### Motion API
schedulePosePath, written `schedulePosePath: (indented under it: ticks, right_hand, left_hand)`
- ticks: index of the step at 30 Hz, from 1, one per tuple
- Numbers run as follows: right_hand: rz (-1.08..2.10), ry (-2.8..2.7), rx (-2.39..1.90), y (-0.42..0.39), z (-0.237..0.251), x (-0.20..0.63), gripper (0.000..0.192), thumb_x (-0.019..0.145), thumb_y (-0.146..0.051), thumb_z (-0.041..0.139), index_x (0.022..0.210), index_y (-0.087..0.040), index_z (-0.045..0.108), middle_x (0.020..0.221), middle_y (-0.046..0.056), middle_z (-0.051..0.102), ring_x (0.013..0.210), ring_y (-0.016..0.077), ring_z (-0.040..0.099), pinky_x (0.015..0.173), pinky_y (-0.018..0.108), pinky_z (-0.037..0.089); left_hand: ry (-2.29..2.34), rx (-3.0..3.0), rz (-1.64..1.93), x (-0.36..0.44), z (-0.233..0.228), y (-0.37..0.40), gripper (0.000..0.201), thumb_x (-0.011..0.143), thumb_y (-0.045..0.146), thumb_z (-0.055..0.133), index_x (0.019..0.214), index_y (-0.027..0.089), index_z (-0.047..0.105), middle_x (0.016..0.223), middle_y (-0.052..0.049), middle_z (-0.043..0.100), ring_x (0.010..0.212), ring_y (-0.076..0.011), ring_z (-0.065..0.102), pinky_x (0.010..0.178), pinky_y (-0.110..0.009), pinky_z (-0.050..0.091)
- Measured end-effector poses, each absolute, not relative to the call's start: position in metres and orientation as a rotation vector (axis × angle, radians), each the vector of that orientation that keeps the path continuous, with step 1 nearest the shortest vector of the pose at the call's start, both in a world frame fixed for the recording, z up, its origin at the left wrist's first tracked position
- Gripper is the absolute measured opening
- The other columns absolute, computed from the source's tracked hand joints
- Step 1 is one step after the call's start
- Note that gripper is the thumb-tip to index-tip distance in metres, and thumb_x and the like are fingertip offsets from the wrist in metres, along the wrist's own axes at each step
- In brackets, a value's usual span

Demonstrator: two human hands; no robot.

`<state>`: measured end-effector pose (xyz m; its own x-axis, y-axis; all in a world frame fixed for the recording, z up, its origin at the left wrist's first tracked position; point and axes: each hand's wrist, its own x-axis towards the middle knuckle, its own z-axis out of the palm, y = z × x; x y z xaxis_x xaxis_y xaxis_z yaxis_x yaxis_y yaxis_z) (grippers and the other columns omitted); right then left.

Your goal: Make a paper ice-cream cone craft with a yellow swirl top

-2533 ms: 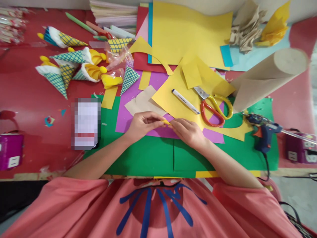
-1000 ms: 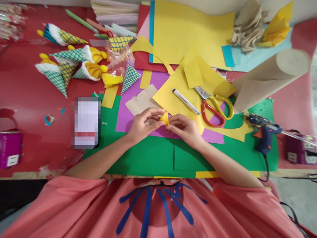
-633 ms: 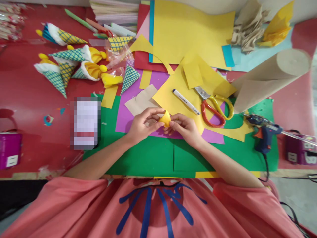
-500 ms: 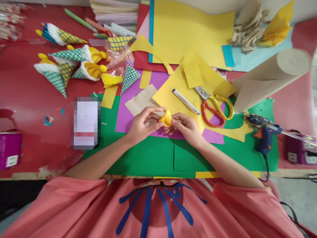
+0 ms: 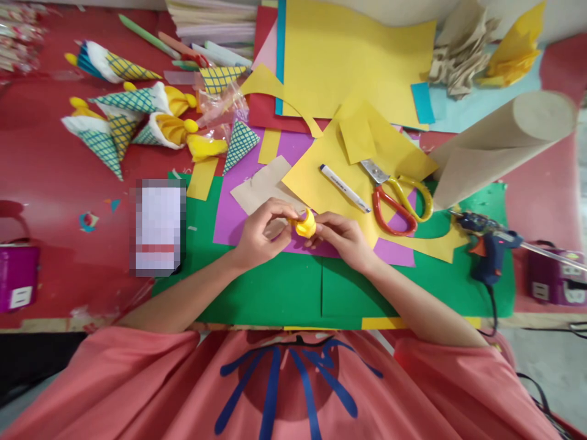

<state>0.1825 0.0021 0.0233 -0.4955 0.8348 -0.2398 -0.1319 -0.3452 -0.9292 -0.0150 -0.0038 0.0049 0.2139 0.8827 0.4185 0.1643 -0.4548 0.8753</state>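
Between my two hands, just above the purple sheet (image 5: 229,226), is a small curled yellow piece (image 5: 306,226) shaped like a little cup or bud; whether it is paper or cloth I cannot tell. My left hand (image 5: 266,232) pinches at its left side with thumb and fingertips. From the right, my right hand (image 5: 342,238) grips its edge between thumb and index finger, the other fingers curled beneath. Beyond the hands lie a yellow sheet (image 5: 307,177), a capped marker (image 5: 345,188) and a beige paper scrap (image 5: 261,186).
Scissors (image 5: 397,205) with red and yellow handles lie right of the hands. Farther right are a glue gun (image 5: 493,250) and a brown paper roll (image 5: 495,146). A blurred-out phone-like object (image 5: 158,229) lies left. Several patterned cones (image 5: 103,143) sit at the upper left.
The yellow piece has turned in my fingers and looks more tightly rounded. My left thumb and fingers have shifted slightly left along it. The right hand stays nearly in place.
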Motion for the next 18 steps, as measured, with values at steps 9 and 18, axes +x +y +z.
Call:
schedulePosePath:
  ticks: [9, 18]
  right_hand:
    - [1.888, -1.267, -1.013, 0.0012, 0.0206, 0.1831, 0.032, 0.082, -0.048, 0.067, 0.088, -0.017, 0.063, 0.070, 0.000, 0.067, 0.061, 0.0103, 0.066, 0.062, 0.023, 0.057]
    - [1.928, -1.268, -0.977, 0.0019, 0.0194, 0.1845, 0.032, 0.083, -0.048, 0.067, 0.090, -0.016, 0.064, 0.073, 0.000, 0.066, 0.061, 0.0092, 0.064, 0.062, 0.022, 0.056]
  left_hand:
    - [0.994, 1.964, 1.250, -0.0143, 0.0092, -0.0028, 0.010, 0.083, 0.019, 0.064, 0.092, 0.022, 0.060, 0.085, -0.002, 0.067, 0.083, -0.0145, 0.065, 0.076, -0.031, 0.055]
    - [0.984, 2.083, 1.299, -0.0147, 0.0118, -0.0027, 0.011, 0.082, 0.018, 0.067, 0.090, 0.024, 0.063, 0.092, -0.003, 0.068, 0.086, -0.0138, 0.065, 0.077, -0.029, 0.056]
